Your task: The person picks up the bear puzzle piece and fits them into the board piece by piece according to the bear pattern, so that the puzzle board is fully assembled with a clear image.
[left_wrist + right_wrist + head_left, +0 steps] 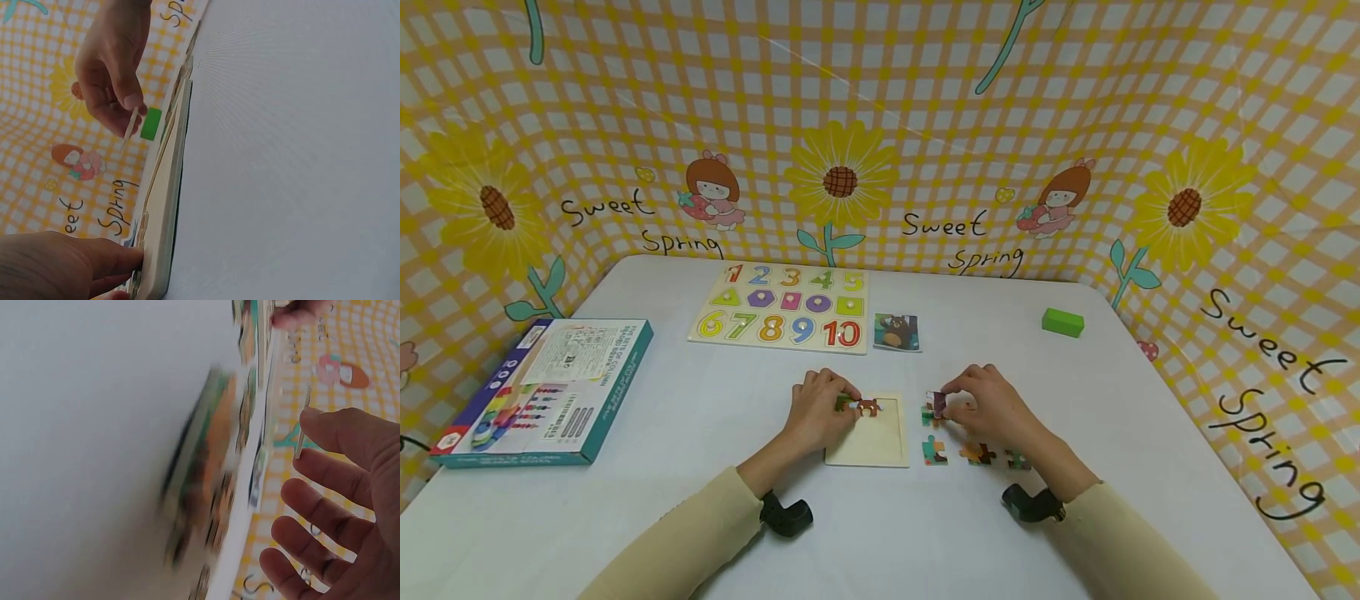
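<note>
A shallow wooden puzzle tray [868, 446] lies in front of me, with brown and green jigsaw pieces [870, 407] along its far side. My left hand [822, 412] is at the tray's far left corner, thumb and index finger around a puzzle piece there; the fingers partly hide it. To the right of the tray, my right hand [992, 408] pinches a puzzle piece [937, 403] between thumb and index finger. In the right wrist view that piece [304, 425] is edge-on and off the table, the other fingers spread apart. Several loose pieces [934, 451] lie below the right hand.
Behind the tray are a number-and-shape board [778, 310] and a small bear picture card [896, 332]. A flat toy box [542, 392] lies at the left. At the far right sits a green block [1063, 322]. Patterned cloth [880, 108] rises behind the white table.
</note>
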{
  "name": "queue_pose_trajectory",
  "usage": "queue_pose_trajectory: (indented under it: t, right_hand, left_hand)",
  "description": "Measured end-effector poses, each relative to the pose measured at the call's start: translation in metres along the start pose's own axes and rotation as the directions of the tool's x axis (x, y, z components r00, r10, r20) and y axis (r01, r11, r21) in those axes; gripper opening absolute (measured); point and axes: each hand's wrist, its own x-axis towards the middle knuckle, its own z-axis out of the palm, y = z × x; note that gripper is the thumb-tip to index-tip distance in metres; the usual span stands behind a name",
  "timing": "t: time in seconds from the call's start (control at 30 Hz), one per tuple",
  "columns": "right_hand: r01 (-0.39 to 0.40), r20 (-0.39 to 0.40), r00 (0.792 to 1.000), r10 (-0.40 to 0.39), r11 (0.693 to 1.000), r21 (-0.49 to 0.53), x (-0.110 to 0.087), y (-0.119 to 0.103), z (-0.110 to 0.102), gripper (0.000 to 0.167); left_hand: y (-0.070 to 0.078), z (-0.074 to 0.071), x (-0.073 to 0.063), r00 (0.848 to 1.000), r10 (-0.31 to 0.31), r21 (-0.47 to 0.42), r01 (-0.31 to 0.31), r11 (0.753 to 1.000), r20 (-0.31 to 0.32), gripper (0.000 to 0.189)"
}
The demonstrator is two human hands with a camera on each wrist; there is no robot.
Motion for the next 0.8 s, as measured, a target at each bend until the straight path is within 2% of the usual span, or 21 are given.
queue_pose_trajectory:
  t: [0.43, 0.8]
  right_hand:
    - [0.051, 0.026, 0.998, -0.051, 0.999, -0.005, 0.014, -0.028, 0.018, 0.025]
    - [0.006, 0.108, 0.994, -0.004, 1.0, -0.019, 0.028, -0.044, 0.026, 0.029]
  left_hand:
    - [0.001, 0.0, 0.0, 1.0, 0.005, -0.004, -0.005, 1.0, 0.0, 0.012]
    - [0.001, -0.001, 0.0, 1.0, 0.007, -0.008, -0.007, 1.0, 0.001, 0.013]
